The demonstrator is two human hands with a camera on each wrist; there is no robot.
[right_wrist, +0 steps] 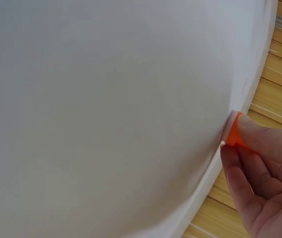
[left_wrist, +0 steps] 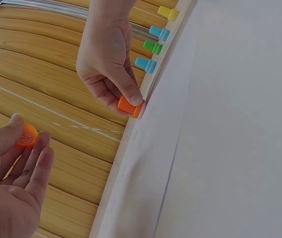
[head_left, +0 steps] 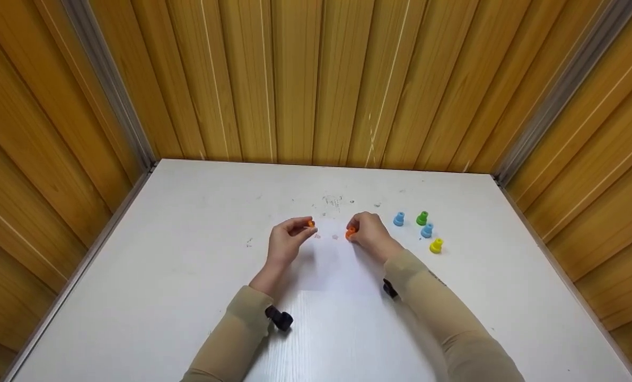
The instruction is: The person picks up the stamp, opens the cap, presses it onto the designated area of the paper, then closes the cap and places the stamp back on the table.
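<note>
At left, the left hand (head_left: 288, 240) pinches an orange stamp (head_left: 311, 224) between thumb and fingertips, raised off the table (head_left: 189, 265), its patterned face showing in the left wrist view. Next comes white paper (head_left: 342, 273) with faint printed marks (head_left: 334, 237). Then the right hand (head_left: 370, 232) — thumb and fingers gripping a second orange stamp (head_left: 350, 234), base toward the paper. Farther right stand two blue stamps (head_left: 398, 219), a green stamp (head_left: 422, 218) and a yellow stamp (head_left: 436, 245).
</note>
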